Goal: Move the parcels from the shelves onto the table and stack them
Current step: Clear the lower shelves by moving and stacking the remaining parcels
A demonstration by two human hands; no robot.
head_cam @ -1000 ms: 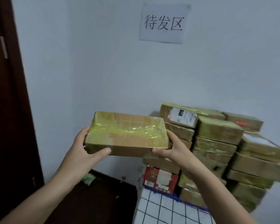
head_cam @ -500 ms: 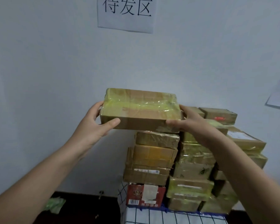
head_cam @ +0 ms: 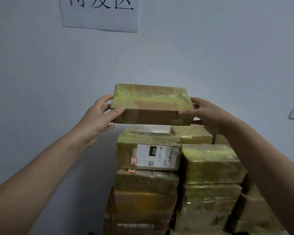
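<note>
Fingers [head_cam: 116, 110] of both hands clamp parcel [head_cam: 151, 104] above stack [head_cam: 148, 150].

A white shipping label [head_cam: 157, 156] sits on the front of the top parcel [head_cam: 148, 150] in the left pile — its black box reads "010" in white, turned sideways. Beside that are a barcode, a small QR code and fine print, all too small to read. A small red-edged sticker [head_cam: 133, 160] at the label's lower left corner cannot be read either. On the wall above hangs a white paper sign [head_cam: 100, 17] with large black Chinese characters, their tops cut off by the frame edge — the last one looks like "区".
</note>
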